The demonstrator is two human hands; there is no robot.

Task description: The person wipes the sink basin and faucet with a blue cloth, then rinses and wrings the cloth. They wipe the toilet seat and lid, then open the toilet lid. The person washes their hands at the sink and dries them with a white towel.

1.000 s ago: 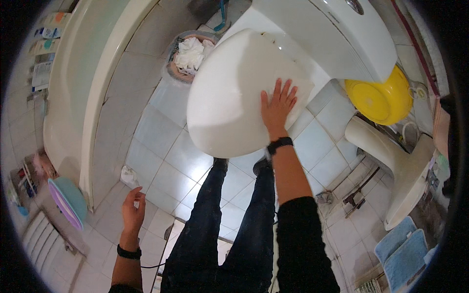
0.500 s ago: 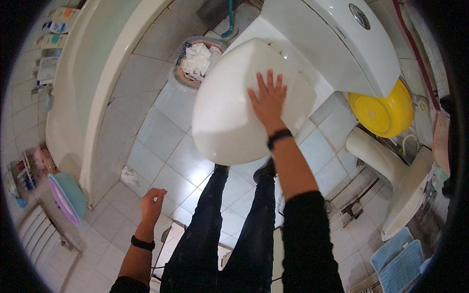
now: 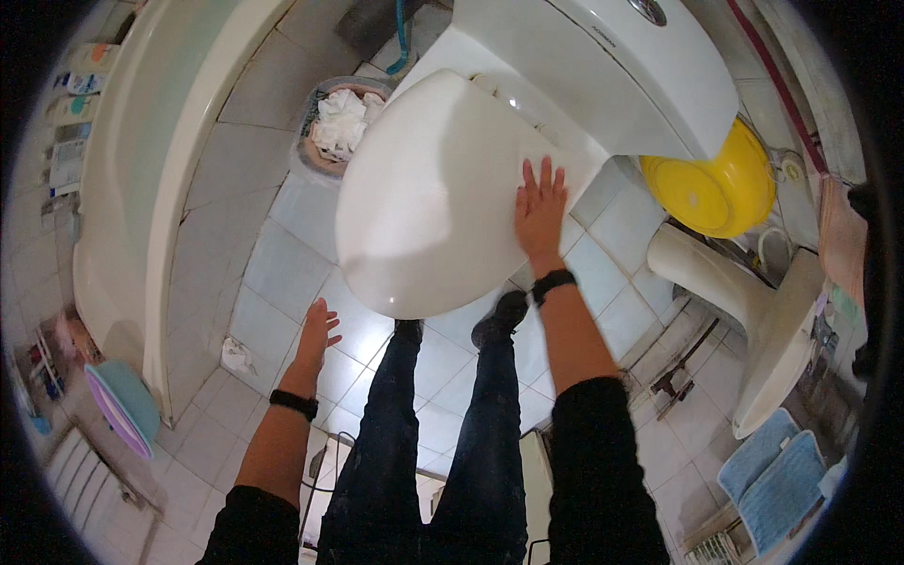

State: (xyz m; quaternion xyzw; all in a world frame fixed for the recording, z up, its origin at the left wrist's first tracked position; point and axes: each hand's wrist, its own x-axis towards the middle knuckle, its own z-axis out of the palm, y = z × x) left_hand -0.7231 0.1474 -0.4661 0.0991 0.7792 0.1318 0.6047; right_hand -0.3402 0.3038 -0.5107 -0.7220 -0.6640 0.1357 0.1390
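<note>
I stand in front of a white toilet whose closed lid (image 3: 424, 198) fills the middle of the view. My right hand (image 3: 540, 209) lies flat on the right side of the lid, fingers spread, holding nothing. My left hand (image 3: 316, 331) hangs free above the tiled floor, left of the bowl, fingers apart and empty. Each wrist wears a black band. The white cistern (image 3: 612, 66) stands behind the lid. My legs in dark trousers and black shoes stand just below the bowl's front edge.
A bin (image 3: 337, 127) with crumpled paper sits left of the toilet. A bathtub (image 3: 141, 160) runs along the left. A yellow basin (image 3: 716, 188) and a white pedestal sink (image 3: 763, 311) are to the right. Blue cloths (image 3: 777, 471) lie at lower right.
My right hand has slid up the lid toward the cistern. My left hand has risen and moved right, closer to the bowl. The view has shifted nearer the toilet.
</note>
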